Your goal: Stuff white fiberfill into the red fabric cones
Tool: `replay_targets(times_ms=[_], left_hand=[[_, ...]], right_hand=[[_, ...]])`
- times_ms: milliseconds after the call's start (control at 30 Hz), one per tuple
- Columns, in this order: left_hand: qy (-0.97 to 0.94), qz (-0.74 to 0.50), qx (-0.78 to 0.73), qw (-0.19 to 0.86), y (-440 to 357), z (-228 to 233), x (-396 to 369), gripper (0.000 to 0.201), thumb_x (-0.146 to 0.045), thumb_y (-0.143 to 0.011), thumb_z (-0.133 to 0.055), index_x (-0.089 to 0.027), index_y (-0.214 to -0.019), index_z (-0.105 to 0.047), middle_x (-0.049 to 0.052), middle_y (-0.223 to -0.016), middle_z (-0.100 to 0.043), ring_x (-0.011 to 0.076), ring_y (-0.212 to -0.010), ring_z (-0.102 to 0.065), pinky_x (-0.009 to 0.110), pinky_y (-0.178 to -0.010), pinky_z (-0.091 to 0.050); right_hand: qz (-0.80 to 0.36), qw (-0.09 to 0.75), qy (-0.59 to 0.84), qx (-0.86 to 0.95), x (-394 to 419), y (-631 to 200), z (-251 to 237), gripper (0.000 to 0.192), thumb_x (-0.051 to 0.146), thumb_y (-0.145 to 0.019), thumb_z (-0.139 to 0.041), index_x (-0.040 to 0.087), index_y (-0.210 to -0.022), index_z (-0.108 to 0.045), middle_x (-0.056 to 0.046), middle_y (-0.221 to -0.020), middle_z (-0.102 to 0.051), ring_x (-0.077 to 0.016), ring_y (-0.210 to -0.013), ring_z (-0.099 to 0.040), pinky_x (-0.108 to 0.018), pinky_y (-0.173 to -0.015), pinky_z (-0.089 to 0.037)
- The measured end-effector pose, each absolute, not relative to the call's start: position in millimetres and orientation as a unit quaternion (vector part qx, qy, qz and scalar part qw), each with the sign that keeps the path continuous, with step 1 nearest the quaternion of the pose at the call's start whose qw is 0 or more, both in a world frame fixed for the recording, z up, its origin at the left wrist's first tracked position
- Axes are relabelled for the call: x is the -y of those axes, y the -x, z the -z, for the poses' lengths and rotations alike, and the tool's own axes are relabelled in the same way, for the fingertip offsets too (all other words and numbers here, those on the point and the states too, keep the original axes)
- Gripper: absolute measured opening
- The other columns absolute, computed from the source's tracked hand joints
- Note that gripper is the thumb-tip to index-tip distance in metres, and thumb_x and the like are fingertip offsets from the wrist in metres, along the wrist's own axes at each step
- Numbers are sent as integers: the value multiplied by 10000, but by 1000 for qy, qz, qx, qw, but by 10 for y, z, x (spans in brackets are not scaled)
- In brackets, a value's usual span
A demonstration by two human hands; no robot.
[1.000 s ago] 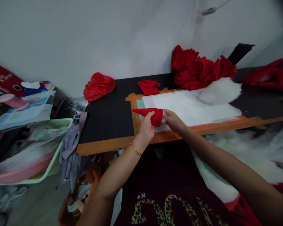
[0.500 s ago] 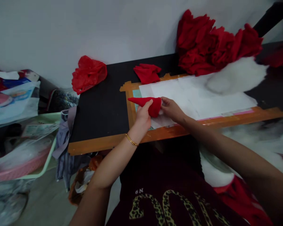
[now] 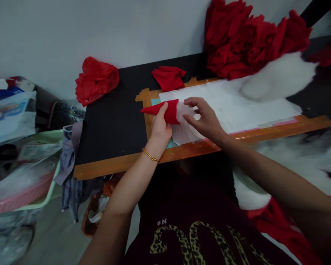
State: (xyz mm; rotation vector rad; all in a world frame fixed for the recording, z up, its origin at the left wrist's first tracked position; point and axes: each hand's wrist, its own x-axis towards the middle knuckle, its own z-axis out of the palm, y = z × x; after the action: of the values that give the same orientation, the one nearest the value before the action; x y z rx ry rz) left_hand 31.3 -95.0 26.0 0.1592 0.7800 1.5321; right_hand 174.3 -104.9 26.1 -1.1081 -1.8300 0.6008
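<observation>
My left hand (image 3: 162, 127) is closed around a small red cone-shaped cloth hat (image 3: 171, 111), its thumb lying on top. The hat's pointed tip faces left and its wide end faces right. White stuffing (image 3: 182, 111) sticks out of that wide end. Beside the stuffing is my right hand (image 3: 202, 116), thumb and fingers curved and spread apart. Whether its fingertips touch the stuffing, I cannot tell. Both hands are over white paper sheets (image 3: 237, 110) on the black table (image 3: 110, 125).
At the back stand a large pile of red cloth pieces (image 3: 237, 40), a smaller red cloth bundle (image 3: 169, 78) and a red plastic bag (image 3: 98, 81). A clump of white stuffing (image 3: 281, 79) lies on the paper's right. Brown tape (image 3: 116, 165) edges the table. A pink basket (image 3: 24, 195) is at left.
My right hand has drawn back from the hat's wide end and its fingers have spread. More white stuffing now shows there. The left hand keeps its hold on the hat.
</observation>
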Motion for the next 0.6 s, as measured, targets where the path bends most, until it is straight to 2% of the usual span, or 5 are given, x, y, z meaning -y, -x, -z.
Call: replay_targets(times_ms=[133,200,333,433,600], left_hand=[[-82,-651,-339,675,-431,-255,1030,123,-205,-814,-685,-137,-917,-678,53,-980,-708,237,-1173,-607,331,-959,-498],[-85,-632,-347,688,-502,-243,1070,109,-180,-816,-678,-133,-915,-675,52,-975,-708,239,-1174,-606,335,-955,-498],[-95,-611,-362,698,-543,-198,1108,114,-156,-806,-676,-123,-915,-670,74,-1006,-708,244,-1164,-608,350,-976,-483],[-139,-603,-379,688,-479,-153,1089,184,-186,-772,-716,-125,-938,-667,80,-1025,-709,232,-1110,-633,365,-995,-479],[-360,-563,-422,613,-177,-121,1078,376,-285,-746,-756,-105,-1053,-635,133,-1126,-682,251,-1121,-623,408,-1031,-461]], right_hand=[[-184,432,437,767,1072,-1736,-174,214,170,-786,-572,205,-992,-617,-26,-927,-632,-183,-842,-581,-328,-773,-467],[-192,444,439,758,1057,-1734,-124,207,143,-783,-541,204,-965,-620,-17,-897,-637,-178,-848,-593,-319,-780,-468],[-223,466,460,722,1057,-1786,-125,247,178,-785,-593,191,-1032,-589,-26,-956,-659,-173,-857,-617,-312,-771,-491],[-219,449,442,745,1115,-1906,-180,353,266,-780,-670,186,-1108,-566,-59,-1076,-656,-205,-955,-615,-344,-793,-521],[-162,461,455,744,1237,-2297,-255,365,261,-830,-641,217,-1181,-552,-92,-1281,-595,-241,-1093,-588,-403,-846,-545]])
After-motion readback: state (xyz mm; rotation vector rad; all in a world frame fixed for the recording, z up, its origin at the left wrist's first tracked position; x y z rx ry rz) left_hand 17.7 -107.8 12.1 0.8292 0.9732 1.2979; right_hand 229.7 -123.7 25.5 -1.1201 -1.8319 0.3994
